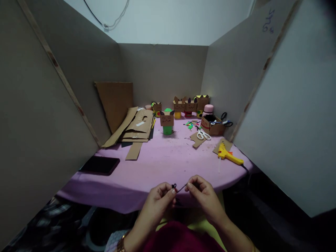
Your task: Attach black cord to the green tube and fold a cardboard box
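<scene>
Just over the front edge of the table, my left hand (pixel 160 200) pinches a thin black strand (pixel 181 188) between thumb and fingers. A small dark loop stands up at those fingertips. My right hand (pixel 205 196) is closed on the strand's other end, so a short length runs slanting between the hands. Whether it is cord or wire I cannot tell. Farther back stands a cardboard cat figure (pixel 167 119) with a green base and dark ears.
Cardboard sheets (pixel 139 124) and a black tablet (pixel 99 165) lie left. At right are a yellow glue gun (pixel 229 154), white scissors (pixel 203 135) and a small box (pixel 214 128) of tools. Several similar cardboard figures (pixel 191 105) stand at the back. Grey panels (pixel 162 70) enclose the purple-covered table (pixel 168 157).
</scene>
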`<control>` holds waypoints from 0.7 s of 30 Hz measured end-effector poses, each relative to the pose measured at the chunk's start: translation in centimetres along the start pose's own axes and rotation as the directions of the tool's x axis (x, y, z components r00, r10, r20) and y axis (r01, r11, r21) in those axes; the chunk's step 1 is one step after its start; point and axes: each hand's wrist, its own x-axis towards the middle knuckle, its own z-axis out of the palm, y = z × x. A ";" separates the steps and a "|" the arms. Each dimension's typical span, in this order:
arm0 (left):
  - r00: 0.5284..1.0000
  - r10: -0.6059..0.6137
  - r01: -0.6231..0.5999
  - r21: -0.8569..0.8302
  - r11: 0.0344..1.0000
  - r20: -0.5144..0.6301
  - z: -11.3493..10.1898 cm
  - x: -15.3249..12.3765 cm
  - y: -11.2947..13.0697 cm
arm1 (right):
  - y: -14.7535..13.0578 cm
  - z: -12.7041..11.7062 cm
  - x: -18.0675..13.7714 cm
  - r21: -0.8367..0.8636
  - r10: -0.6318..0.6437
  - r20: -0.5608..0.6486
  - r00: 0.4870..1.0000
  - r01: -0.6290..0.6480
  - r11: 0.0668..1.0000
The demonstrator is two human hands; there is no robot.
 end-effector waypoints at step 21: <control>0.998 0.038 -0.047 0.180 0.983 0.053 0.2 -0.4 0.0 | -0.4 1.2 0.3 0.494 0.117 0.098 0.988 -0.150 0.856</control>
